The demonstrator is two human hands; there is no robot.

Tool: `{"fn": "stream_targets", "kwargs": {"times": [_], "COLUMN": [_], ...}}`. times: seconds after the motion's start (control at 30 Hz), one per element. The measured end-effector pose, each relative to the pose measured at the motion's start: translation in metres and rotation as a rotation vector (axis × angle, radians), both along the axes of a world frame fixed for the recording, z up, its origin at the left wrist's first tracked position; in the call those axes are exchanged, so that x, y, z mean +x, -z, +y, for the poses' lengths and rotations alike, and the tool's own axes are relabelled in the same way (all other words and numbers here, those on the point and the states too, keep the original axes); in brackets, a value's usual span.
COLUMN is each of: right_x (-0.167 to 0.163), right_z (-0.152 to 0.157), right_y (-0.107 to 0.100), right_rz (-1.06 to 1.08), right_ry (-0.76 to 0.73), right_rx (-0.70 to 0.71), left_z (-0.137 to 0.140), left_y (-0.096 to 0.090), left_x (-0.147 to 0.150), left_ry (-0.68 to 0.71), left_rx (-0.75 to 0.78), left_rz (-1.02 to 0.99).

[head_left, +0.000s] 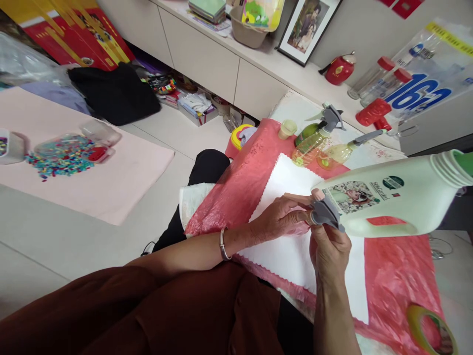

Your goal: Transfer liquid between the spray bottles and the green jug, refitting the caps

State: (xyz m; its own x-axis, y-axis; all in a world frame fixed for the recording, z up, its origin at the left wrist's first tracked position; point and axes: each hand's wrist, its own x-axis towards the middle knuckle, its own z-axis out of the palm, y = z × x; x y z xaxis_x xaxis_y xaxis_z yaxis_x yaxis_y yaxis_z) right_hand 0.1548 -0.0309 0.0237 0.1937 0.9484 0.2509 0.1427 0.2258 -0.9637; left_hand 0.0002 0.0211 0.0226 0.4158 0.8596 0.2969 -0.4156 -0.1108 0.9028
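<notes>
Over the white scalloped-edged sheet [273, 266], my hands meet at a grey trigger spray head [327, 213]. My left hand [277, 219] pinches its collar end between thumb and fingers. The fingers of my right hand [330, 246] are closed round its other side. Under the left fingers something clear shows, too hidden to tell whether it is a bottle. Just beyond my hands is a large pale green jug [417, 197] with a picture label. Past the sheet stand two spray bottles, one with yellowish liquid [312, 145] and another [338, 154] beside it.
Red plastic film [236, 187] covers the table. A small cup [287, 129] stands at its far left, a roll of tape [430, 328] at the near right. Left, a pink board [136, 167] bears a spilled pile of colourful pieces [66, 158]. A cabinet [207, 49] runs behind.
</notes>
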Motion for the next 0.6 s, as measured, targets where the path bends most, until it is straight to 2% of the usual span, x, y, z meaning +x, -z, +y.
{"fn": "stream_targets", "kwargs": {"times": [0.2,0.33,0.43,0.6], "right_x": [-0.006,-0.002,0.003,0.009], "right_z": [-0.002,-0.002,-0.002,-0.002], "right_y": [-0.002,-0.003,-0.007,-0.011], "right_rz": [0.033,-0.088,-0.179,-0.202], "right_ry": [0.041,0.071,0.030,-0.036], "right_rx": [0.027,0.039,0.036,-0.015], "left_z": [-0.004,-0.005,-0.006,-0.006], "left_y": [0.007,0.004,-0.001,-0.001], "left_x": [-0.001,-0.003,-0.004,-0.002], "left_ry": [0.014,0.023,0.015,-0.013], "left_rx": [-0.043,-0.085,-0.089,-0.075], "left_rz": [-0.051,-0.058,-0.053,0.021]}}
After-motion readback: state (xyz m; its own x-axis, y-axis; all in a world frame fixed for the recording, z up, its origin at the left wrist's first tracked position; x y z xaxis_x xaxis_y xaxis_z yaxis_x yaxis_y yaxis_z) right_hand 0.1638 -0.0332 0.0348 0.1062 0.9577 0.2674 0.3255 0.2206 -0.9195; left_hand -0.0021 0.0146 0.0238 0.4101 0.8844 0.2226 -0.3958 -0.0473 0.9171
